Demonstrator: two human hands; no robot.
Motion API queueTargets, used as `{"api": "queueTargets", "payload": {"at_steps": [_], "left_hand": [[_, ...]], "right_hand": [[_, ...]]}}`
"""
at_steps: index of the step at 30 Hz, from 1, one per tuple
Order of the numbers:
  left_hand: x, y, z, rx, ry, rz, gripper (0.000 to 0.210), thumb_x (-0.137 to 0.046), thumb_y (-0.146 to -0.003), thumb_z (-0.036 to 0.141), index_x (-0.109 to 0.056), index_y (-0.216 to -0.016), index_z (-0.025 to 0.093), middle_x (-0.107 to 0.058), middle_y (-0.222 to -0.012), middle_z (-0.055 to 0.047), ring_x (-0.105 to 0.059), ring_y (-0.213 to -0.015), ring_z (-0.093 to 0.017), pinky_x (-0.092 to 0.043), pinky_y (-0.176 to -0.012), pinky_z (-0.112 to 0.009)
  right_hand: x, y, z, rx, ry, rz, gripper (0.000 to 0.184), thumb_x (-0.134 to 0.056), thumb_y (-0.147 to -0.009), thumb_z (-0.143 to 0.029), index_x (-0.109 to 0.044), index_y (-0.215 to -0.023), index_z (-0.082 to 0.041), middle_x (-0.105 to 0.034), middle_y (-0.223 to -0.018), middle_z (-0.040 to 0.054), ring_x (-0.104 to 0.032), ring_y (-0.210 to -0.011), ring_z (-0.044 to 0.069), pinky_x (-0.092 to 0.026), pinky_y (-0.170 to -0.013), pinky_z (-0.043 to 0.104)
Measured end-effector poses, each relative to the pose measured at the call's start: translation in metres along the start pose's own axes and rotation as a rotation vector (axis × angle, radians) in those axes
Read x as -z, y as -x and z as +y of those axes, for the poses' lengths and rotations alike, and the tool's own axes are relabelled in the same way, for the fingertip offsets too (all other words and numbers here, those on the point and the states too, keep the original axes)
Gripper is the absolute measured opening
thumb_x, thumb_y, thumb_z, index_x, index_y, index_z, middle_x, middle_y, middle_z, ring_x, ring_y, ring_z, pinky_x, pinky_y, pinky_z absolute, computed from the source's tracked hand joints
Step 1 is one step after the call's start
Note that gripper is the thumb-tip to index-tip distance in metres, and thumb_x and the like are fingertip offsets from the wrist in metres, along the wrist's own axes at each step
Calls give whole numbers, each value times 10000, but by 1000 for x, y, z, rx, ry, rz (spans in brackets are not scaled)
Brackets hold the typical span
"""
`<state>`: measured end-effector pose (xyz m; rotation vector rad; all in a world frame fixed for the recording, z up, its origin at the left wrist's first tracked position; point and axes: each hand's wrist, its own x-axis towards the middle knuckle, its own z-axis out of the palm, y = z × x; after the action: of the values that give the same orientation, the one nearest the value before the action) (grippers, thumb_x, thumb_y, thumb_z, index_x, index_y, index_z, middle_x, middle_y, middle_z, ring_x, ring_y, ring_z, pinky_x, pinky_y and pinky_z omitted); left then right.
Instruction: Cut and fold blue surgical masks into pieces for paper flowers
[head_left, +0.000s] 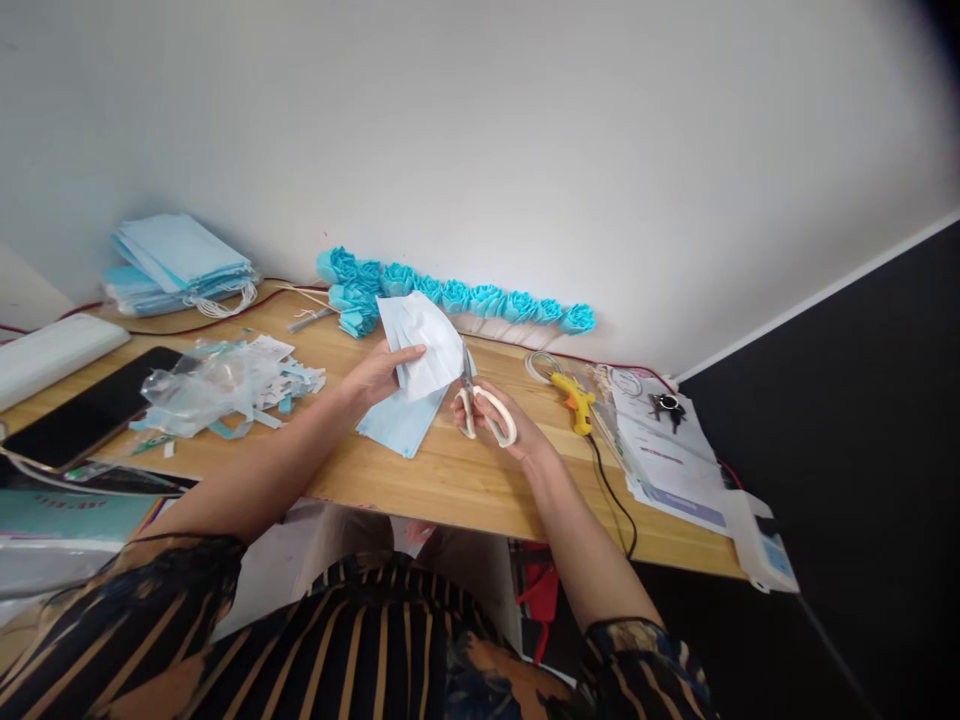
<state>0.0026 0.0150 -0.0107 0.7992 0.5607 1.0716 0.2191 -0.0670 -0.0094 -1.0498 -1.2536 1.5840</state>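
Between the thumb and fingers of my left hand [381,372] is a pale blue and white face mask sheet [427,345], raised above the table. My right hand [499,418] grips white-handled scissors [495,418], their blades pointing up at the sheet's right edge. Whether the blades are cutting into it I cannot tell. Beneath the raised sheet, another light blue face mask [405,425] lies flat on the wooden table [450,490].
Blue handmade flowers [487,300] line the wall. At left are stacked masks [180,260], a phone [94,405] and a plastic bag [199,390] among scraps. To the right lie a yellow glue gun [576,402], papers [667,460] and keys [667,408].
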Motion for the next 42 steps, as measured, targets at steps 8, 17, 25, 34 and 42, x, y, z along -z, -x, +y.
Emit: {"api": "queueTargets", "payload": {"at_steps": [8, 17, 25, 34, 42], "left_hand": [[5, -5, -1, -36, -35, 27, 518, -856, -634, 254, -647, -1094, 139, -756, -1008, -116, -715, -946, -277, -570, -836, -340], [9, -6, 1, -18, -73, 59, 513, -799, -653, 170, -660, -1144, 115, -758, -1033, -122, -736, -863, -259, -603, -750, -311], [9, -7, 3, -33, -85, 78, 494, -773, -676, 169, -659, -1154, 117, -761, -1019, -118, -734, -902, -281, -609, -811, -353], [7, -5, -1, 37, -52, 14, 445, -767, -771, 362, -684, -1139, 127, -757, -1014, -130, -722, -943, -290, -582, -837, -372], [7, -5, -15, 18, -69, -216, 399, -826, -728, 289, -698, -1074, 139, -741, -1052, -125, -707, -908, -258, -545, -806, -346]], "right_hand": [[9, -12, -5, 72, 30, -74, 548, -740, -754, -582, -608, -1119, -196, -663, -899, 37, -615, -702, 132, -490, -619, 264], [12, -12, 14, 111, -7, -45, 520, -719, -769, -584, -515, -1078, -219, -644, -862, 2, -580, -637, 111, -452, -562, 248], [8, -9, 13, 119, 43, 5, 547, -736, -753, -577, -524, -1109, -220, -656, -838, -5, -580, -613, 103, -444, -521, 232], [4, -11, 16, 85, 16, 51, 561, -773, -715, -557, -510, -1086, -228, -663, -789, -20, -563, -572, 92, -432, -488, 217], [1, -12, 19, 48, 58, 30, 571, -780, -700, -551, -509, -1081, -224, -662, -783, -15, -555, -548, 87, -404, -455, 208]]}}
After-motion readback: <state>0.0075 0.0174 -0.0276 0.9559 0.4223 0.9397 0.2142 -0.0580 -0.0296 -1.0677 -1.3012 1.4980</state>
